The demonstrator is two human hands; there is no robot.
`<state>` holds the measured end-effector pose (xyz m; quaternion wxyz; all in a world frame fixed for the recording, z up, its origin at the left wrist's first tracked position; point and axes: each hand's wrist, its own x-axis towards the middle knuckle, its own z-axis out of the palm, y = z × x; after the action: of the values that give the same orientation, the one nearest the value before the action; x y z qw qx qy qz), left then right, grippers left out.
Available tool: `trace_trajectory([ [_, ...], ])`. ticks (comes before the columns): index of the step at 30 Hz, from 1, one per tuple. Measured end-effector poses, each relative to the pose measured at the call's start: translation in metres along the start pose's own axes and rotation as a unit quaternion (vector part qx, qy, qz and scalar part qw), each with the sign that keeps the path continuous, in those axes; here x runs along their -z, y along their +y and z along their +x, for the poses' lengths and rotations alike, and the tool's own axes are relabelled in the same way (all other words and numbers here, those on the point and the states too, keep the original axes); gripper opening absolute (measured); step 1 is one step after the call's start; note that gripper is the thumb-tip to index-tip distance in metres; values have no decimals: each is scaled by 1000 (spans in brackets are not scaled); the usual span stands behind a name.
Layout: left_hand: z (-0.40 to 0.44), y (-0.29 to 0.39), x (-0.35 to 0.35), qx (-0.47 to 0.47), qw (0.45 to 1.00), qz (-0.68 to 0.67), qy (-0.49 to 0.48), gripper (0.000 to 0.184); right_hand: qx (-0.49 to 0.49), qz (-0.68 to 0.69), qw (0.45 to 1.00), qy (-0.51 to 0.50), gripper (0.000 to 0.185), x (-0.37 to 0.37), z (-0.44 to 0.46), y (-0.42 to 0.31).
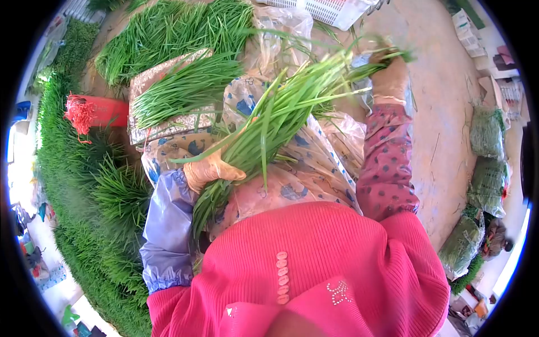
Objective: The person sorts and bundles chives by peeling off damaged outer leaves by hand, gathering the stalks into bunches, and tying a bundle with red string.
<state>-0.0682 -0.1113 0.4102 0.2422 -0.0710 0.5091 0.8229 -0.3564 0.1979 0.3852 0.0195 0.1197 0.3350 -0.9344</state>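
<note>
My left hand [215,171], in a pale glove, is wrapped round the lower part of a bunch of garlic chives [281,115]. The long green leaves lie slanted across my lap, their paler stalk ends toward the upper right. Out at the upper right, my gloved right hand [391,78] is closed on a few chive blades [362,71]; it is partly smeared by motion. Another layer of chives [188,84] rests on a patterned board [147,90] beside my left knee.
A big heap of chives [174,31] lies ahead, with more greens [84,185] along the left. A red bundle of ties [81,115] sits by the board. A white crate [323,11] stands at the top; bagged greens [487,185] line the right.
</note>
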Motion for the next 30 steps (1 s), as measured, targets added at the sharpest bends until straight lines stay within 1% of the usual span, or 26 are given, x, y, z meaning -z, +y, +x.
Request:
trace_trajectory([
  [1, -1, 2, -1, 56, 998, -4, 0, 93, 114, -80, 990, 12, 16, 9, 8, -5],
  [2, -3, 3, 0, 112, 994, -8, 0, 97, 112, -83, 990, 15, 16, 23, 18, -18],
  [4, -7, 0, 6, 125, 991, -53, -7, 97, 43, 77, 996, -11, 17, 45, 34, -40],
  [5, -9, 2, 6, 126, 990, -60, 13, 94, 40, 75, 996, -12, 17, 44, 29, -40],
  [6, -12, 2, 6, 126, 989, -68, 34, 91, 46, -17, 999, 6, 18, 42, 15, -42],
  [7, -14, 2, 8, 136, 989, -37, 49, 87, 51, -109, 992, 24, 20, 39, 2, -42],
  [8, -14, -2, 13, 135, 989, -39, 53, 87, 47, -110, 993, 22, 20, 37, -10, -39],
  [9, -12, -8, 20, 128, 990, -26, 43, 83, 25, -251, 968, 20, 18, 33, -25, -32],
  [10, -12, -12, 24, 122, 992, -13, 32, 79, 2, -386, 923, 16, 19, 28, -40, -25],
  [11, -11, -6, 15, 112, 991, -31, 60, 73, -1, -385, 923, 14, 19, 19, -57, -17],
  [12, -8, -17, 30, 111, 991, -31, 62, 73, 19, -418, 908, -12, 19, 8, -76, -6],
  [13, -1, -38, 55, -112, 969, 217, -45, 74, 38, -449, 892, -38, 19, -3, -91, 4],
  [14, 0, -39, 55, -210, 910, 341, -109, 75, 34, -456, 886, -72, 21, -13, -104, 14],
  [15, 0, -40, 55, -321, 826, 439, -148, 75, 30, -464, 879, -105, 23, -24, -115, 24],
  [16, -5, -23, 28, -127, 969, 211, -17, 77, -7, -473, 870, -138, 27, -40, -128, 28],
  [17, -8, -15, 12, 82, 989, -44, 115, 79, -43, -482, 859, -170, 30, -55, -138, 33],
  [19, -7, -17, 7, 63, 992, -33, 105, 80, -109, -484, 842, -211, 34, -70, -146, 50],
  [20, -7, -16, 6, 44, 994, -22, 96, 82, -106, -484, 843, -212, 34, -73, -146, 65],
  [22, -6, -18, 7, 63, 993, -37, 92, 81, -19, -535, 794, -289, 29, -71, -142, 96],
  [23, -6, -28, 13, 36, 997, -10, 73, 73, -17, -535, 793, -291, 29, -76, -142, 94],
  [24, -5, -36, 20, 8, 998, 17, 54, 66, -75, -539, 785, -295, 25, -83, -144, 91],
  [25, -5, -41, 25, 28, 996, 2, 80, 61, -132, -541, 775, -298, 21, -87, -144, 89],
  [26, -6, -38, 24, 27, 996, 2, 81, 61, -132, -541, 775, -299, 21, -86, -143, 91],
  [28, -8, -31, 21, -35, 998, 36, 41, 58, -201, -485, 810, -261, 18, -79, -140, 95],
  [29, -8, -32, 23, -33, 998, 35, 41, 58, -194, -458, 831, -249, 19, -81, -144, 92],
  [30, -7, -35, 27, 1, 998, 24, 61, 69, -194, -458, 831, -248, 19, -77, -143, 92],
])
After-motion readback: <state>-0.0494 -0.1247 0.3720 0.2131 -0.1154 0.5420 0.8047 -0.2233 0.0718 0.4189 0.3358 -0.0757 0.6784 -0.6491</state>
